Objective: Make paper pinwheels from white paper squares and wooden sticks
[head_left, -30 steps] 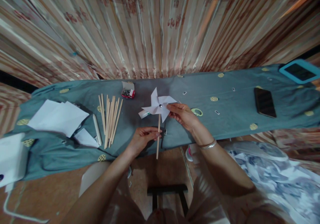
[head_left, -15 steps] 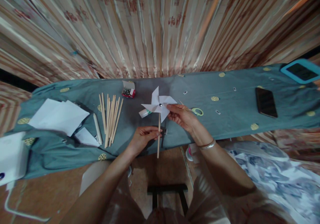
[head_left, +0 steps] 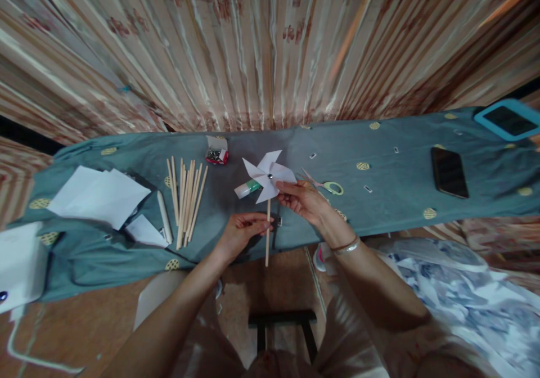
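Observation:
A white paper pinwheel (head_left: 282, 171) stands upright over the table edge, its blades joined by a silvery pin at the centre. Its thin wooden stick (head_left: 268, 248) is pinched by my left hand (head_left: 241, 234) below the blades. My right hand (head_left: 307, 199) has its thumb on the front of a right-hand blade and its other fingers partly hidden behind, closed on the paper. Just behind the pinwheel lies a glue stick (head_left: 248, 189), partly covered by a blade. Scissors with pale green handles (head_left: 334, 188) rest right of my right hand.
Several loose wooden sticks (head_left: 192, 198), a small open box of metal pins (head_left: 216, 156) and white paper sheets (head_left: 99, 195) lie left on the green cloth (head_left: 400, 187). A phone (head_left: 449, 172) and a blue-framed device (head_left: 506, 119) are at right. A curtain (head_left: 270, 46) hangs behind.
The pinwheel's blades have turned about the pin, showing more of the glue stick. My right hand has shifted slightly left and down. My left hand stays on the stick.

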`<state>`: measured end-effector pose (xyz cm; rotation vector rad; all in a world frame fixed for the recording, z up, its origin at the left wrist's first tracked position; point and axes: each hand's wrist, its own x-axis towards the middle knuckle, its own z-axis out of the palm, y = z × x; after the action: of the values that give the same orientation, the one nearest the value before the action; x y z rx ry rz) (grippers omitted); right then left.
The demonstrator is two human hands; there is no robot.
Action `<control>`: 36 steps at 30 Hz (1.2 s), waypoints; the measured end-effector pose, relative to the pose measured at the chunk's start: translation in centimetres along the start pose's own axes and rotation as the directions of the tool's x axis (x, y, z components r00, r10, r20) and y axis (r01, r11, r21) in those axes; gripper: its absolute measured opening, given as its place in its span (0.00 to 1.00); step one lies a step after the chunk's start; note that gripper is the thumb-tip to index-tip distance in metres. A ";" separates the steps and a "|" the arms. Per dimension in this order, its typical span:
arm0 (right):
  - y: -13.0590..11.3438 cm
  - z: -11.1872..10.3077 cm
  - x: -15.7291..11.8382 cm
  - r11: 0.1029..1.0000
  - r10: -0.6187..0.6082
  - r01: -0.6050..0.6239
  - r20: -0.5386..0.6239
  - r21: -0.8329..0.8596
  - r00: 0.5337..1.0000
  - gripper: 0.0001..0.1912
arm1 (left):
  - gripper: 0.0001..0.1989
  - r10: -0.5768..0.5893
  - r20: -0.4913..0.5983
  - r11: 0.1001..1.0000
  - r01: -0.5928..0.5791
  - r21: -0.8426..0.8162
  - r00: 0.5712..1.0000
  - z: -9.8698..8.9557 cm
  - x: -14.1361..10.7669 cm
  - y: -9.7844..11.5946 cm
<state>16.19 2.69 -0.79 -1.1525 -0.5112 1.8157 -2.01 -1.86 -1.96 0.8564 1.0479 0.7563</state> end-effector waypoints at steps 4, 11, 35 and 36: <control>0.2 0.2 -0.1 1.000 -0.011 0.010 -0.019 -0.021 1.000 0.20 | 0.16 0.015 0.006 1.000 -0.015 0.025 1.000 0.0 0.0 -0.1; 0.7 0.0 0.1 0.991 -0.058 0.057 -0.011 -0.122 0.998 0.21 | 0.17 -0.003 0.006 1.000 0.003 -0.006 1.000 -0.1 0.1 -0.4; 1.2 0.8 0.0 0.946 -0.112 0.110 0.009 -0.306 0.994 0.24 | 0.17 0.006 0.013 1.000 -0.006 0.014 1.000 -0.1 0.1 -0.3; 1.2 0.8 -0.1 0.943 -0.112 0.112 0.020 -0.312 0.994 0.24 | 0.16 0.009 0.016 1.000 -0.009 0.013 1.000 -0.1 0.1 -0.3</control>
<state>14.90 2.06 -1.22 -1.3042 -0.8732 1.6759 -2.07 -1.85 -2.26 0.8776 1.0369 0.7502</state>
